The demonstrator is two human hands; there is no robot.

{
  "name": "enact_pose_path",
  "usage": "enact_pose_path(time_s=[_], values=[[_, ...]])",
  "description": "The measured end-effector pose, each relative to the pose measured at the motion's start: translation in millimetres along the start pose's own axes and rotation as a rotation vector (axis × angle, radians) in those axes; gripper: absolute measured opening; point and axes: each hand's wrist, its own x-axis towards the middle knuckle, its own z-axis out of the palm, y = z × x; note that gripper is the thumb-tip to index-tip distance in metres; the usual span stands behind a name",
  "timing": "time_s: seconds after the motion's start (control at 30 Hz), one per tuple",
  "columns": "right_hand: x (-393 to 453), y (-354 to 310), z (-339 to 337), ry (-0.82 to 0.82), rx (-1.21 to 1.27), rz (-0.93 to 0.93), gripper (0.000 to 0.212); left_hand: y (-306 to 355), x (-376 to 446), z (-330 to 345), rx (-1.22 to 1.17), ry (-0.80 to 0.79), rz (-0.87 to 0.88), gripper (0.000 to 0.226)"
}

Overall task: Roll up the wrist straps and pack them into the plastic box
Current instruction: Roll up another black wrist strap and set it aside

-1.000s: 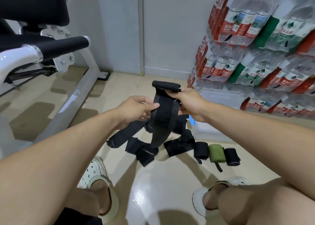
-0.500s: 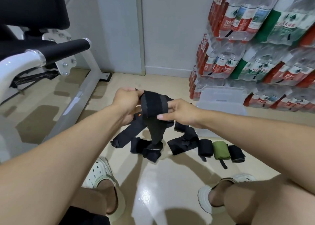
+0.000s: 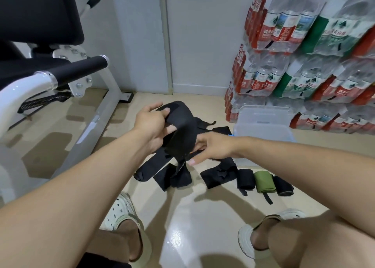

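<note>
A wrist strap (image 3: 180, 133) is held above loose straps (image 3: 172, 176) piled on the floor (image 3: 203, 217); three rolled straps (image 3: 263, 181) are lined up to their right, before the plastic box (image 3: 263, 125).

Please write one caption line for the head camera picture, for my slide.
Both hands, left hand and right hand, hold a black wrist strap above the plastic box.
</note>
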Motion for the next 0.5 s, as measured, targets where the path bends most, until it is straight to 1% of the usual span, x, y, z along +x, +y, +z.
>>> enact_pose_path(time_s=[0.1, 0.17, 0.23, 0.3, 0.37, 0.4, 0.43, 0.5], values=[[4, 12, 9, 0.015, -0.096, 0.030, 0.027, 6, 1, -3, -0.095, 0.061, -0.014, 0.044], [9, 15, 12, 0.046, -0.044, 0.043, 0.023, 11, 2, -5, -0.179, 0.080, -0.034, 0.045], [16, 17, 14, 0.169, -0.004, 0.057, 0.036, 14, -1, -4, -0.219, 0.052, -0.067, 0.044], [18, 17, 13, 0.263, -0.052, 0.083, 0.057, 14, -5, -1, -0.230, 0.005, -0.096, 0.041], [18, 15, 14, 0.239, -0.046, 0.100, 0.079, 14, -9, 2, -0.271, -0.046, -0.112, 0.041], [18, 16, 15, 0.216, -0.039, 0.099, 0.084, 14, -10, 4, -0.300, -0.070, -0.119, 0.040], [18, 15, 16, 0.197, -0.034, 0.088, 0.084, 15, -11, 5, -0.327, -0.094, -0.126, 0.039], [20, 15, 19, 0.190, -0.043, 0.066, 0.075, 15, -12, 6, -0.352, -0.142, -0.133, 0.038]])
